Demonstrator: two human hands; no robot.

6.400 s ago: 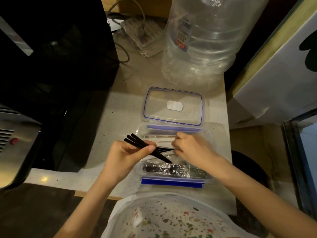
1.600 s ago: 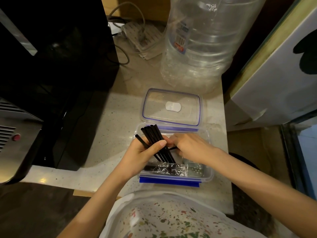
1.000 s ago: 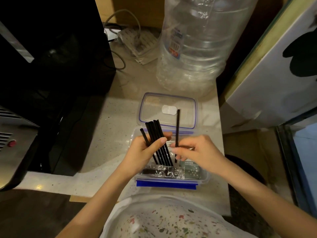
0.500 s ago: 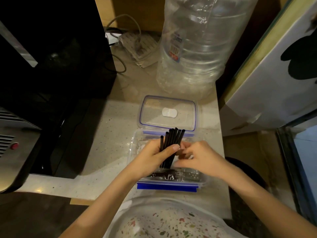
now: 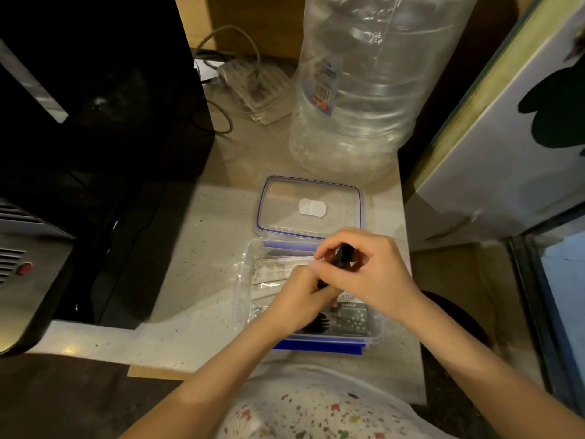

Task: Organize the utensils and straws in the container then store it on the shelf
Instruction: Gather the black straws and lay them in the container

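A clear plastic container (image 5: 242, 280) with blue clips sits on the speckled counter. Its clear lid (image 5: 308, 207) lies flat just behind it. Both my hands are over the container, holding a bundle of black straws (image 5: 343, 255). My right hand (image 5: 367, 274) wraps its fingers round the upper end of the bundle. My left hand (image 5: 300, 299) grips the lower end, which it mostly hides. Inside the container lie white paper-wrapped straws (image 5: 272, 270), a black fork in clear wrap (image 5: 318, 324) and a small printed packet (image 5: 353, 318).
A large empty water jug (image 5: 364, 90) stands behind the lid. A power strip with cables (image 5: 253, 83) lies at the back. A black appliance (image 5: 95, 122) fills the left side and a white cabinet (image 5: 506, 137) the right. The counter edge is near my body.
The straws in my left hand grew into a bundle. My right hand added one more, then closed over the bundle's top. Both hands now hold it lower, over the container's right part.
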